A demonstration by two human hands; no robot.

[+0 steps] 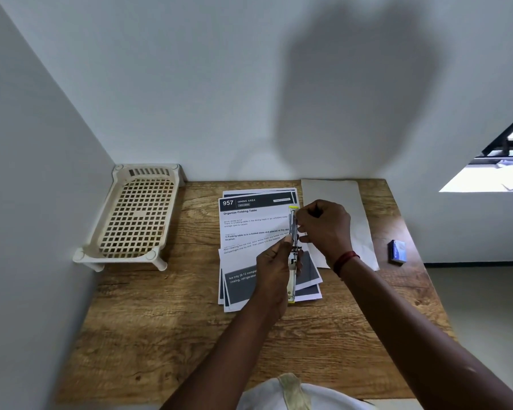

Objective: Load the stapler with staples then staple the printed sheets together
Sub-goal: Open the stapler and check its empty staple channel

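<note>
The table point(160, 321) is wood-grained, brown and matt, with knots showing. On it the printed sheets point(249, 226) are plain matt paper with dark grey printed blocks. The stapler point(293, 229) is bright bare metal with yellow plastic at both ends. At the far left corner stands a cream plastic rack point(137, 214), smooth and latticed. Near the right edge lies a small blue cardboard box point(397, 251) with a slight sheen.

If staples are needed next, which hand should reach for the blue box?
Probably right. The blue box lies to the right, nearer the right hand; the left hand grips the stapler.
</note>
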